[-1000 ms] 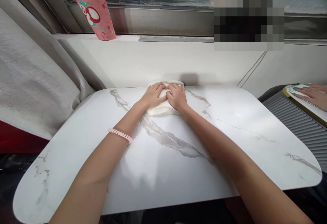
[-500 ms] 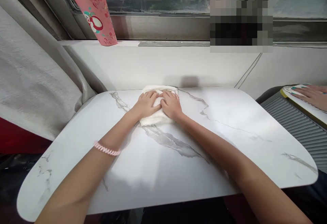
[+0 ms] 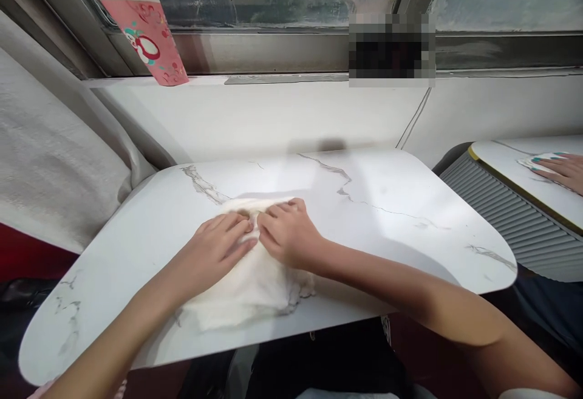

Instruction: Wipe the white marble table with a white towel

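Note:
A white cloth (image 3: 255,293) lies partly spread on the white marble-patterned table (image 3: 387,204), its lower part reaching toward the front edge. My left hand (image 3: 212,247) grips the cloth's upper left part, fingers curled and the thumb pointing right. Close beside it, my right hand (image 3: 289,232) has its fingers bent into the same cloth, which bunches up between both hands. Some fingertips are hidden in the folds.
A pink paper cup (image 3: 148,40) stands on the window ledge, back left. A grey curtain (image 3: 54,138) hangs along the left side. At the right, another person's hand (image 3: 565,171) rests on a cloth on a neighbouring table (image 3: 501,147).
Both my hands have come nearer to me from the table's back edge, bringing the cloth along. Flat palms have turned to curled fingers, and the cloth is now more spread out.

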Demonstrator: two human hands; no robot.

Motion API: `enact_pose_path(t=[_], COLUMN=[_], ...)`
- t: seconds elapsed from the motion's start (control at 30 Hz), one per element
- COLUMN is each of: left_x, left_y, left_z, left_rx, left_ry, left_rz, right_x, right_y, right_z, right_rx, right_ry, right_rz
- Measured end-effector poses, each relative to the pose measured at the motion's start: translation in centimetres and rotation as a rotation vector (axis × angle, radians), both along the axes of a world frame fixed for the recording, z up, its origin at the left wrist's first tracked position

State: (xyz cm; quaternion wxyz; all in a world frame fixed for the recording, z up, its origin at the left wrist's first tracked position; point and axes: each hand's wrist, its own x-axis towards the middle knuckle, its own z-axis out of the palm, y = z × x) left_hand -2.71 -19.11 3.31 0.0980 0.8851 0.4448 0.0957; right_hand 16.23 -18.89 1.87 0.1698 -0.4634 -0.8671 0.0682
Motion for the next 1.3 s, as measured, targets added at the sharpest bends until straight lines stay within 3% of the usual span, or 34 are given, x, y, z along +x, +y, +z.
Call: enact_pose_path(t=[0.27,0.47,0.6,0.8,0.97,1.13,1.3], left_x=[-0.7,-2.4,-4.5,-7.6,-8.3,-8.7,-9.3], left_y=[-2.1,-1.0,2.6,12.1,18.4,21.6,22.4], left_z=[-1.5,-2.6,-2.9,-3.6,-3.9,-4.0,-4.2], left_rx=[0.129,0.207,0.216,0.224,0.223,0.227,0.220], left_ry=[-0.019,-0.064,-0.061,-0.045,-0.060,-0.068,-0.083], left_rz=[0.218,0.267,0.317,0.307,0.296,0.318,0.300], right_x=[-4.2,-6.1,-8.3,-11.7,-12.7,-13.2,-13.6], right_y=[-1.1,-1.0,2.6,10.9,16.2,19.2,20.0], right_z=[-1.8,-2.9,-3.4,-3.6,-3.7,-3.7,-3.6], right_rx=[0.114,0.154,0.159,0.123,0.121,0.120,0.127], right_ry=[0.002,0.087,0.131,0.138,0.150,0.138,0.102], right_rz=[0.002,0.006,-0.008,-0.090,-0.159,-0.169,-0.185])
